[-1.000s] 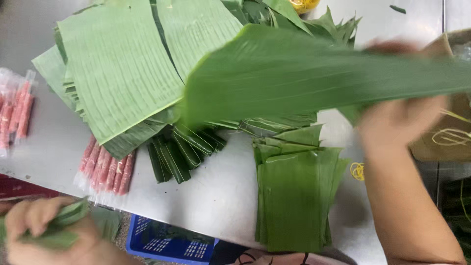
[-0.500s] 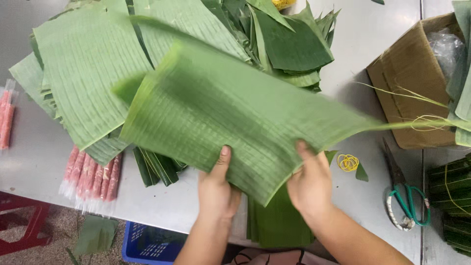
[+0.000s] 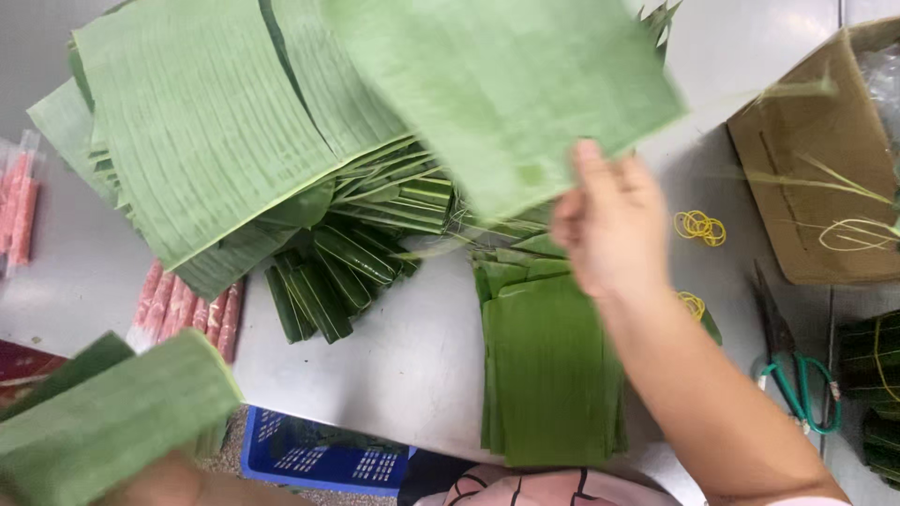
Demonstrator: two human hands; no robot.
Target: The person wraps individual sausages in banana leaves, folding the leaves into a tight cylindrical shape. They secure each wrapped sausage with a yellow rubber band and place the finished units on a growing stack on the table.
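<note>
A: Nearest item, lower left?
B: Folded green leaf bundle [image 3: 112,412], blurred, resting over the left hand [image 3: 173,480]. Hand mostly hidden beneath the bundle; left grip: cannot tell.

A: Right side?
B: Right hand [image 3: 609,225] raised above the tabletop [image 3: 412,365], fingers pinched on the lower edge of a large pale banana leaf sheet [image 3: 497,84]. Right grip: closed on that sheet, thumb side hidden.

A: Directly below that hand?
B: Stack of cut dark green leaf pieces [image 3: 548,375], flat at the near tabletop edge. Yellow rubber bands [image 3: 699,226] just beside the wrist.

A: Further right?
B: Green-handled scissors [image 3: 797,375] lying flat; cardboard box [image 3: 816,178] beyond.

A: Middle and far left?
B: Folded leaf strips [image 3: 337,272] under broad banana leaves [image 3: 206,141]. Pink sausage packs [image 3: 187,305] partly beneath the leaf edge. Blue crate [image 3: 319,454] below the tabletop edge.
</note>
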